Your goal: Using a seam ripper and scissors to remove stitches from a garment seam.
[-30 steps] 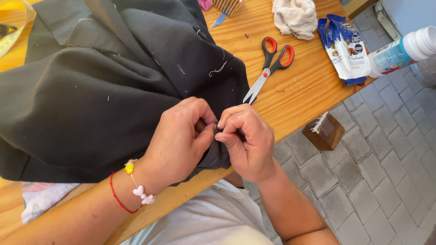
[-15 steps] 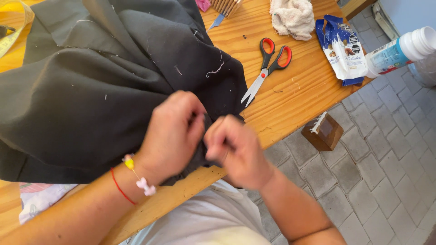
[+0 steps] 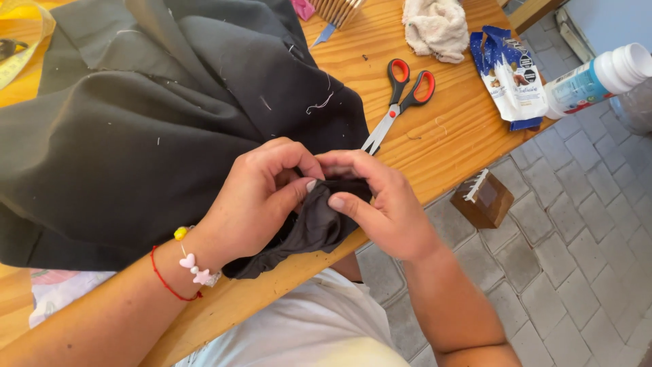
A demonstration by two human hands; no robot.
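I see the dark cloth [image 3: 136,149] spread over the left part of the desk [image 3: 441,146], its bunched hem at the near edge. My left hand [image 3: 255,200] pinches that hem; my right hand [image 3: 380,207] pinches it just beside. Scissors [image 3: 401,102] lie right of the cloth. A snack packet [image 3: 513,78] and white bottle [image 3: 594,78] sit at the right edge.

Bare forearms, no sleeves in sight; the left hand [image 3: 255,200] wears a thin red cord plus a bead bracelet [image 3: 193,261] with pink hearts and one yellow bead; the right hand [image 3: 387,207] is unadorned; white shirt [image 3: 305,333] below.
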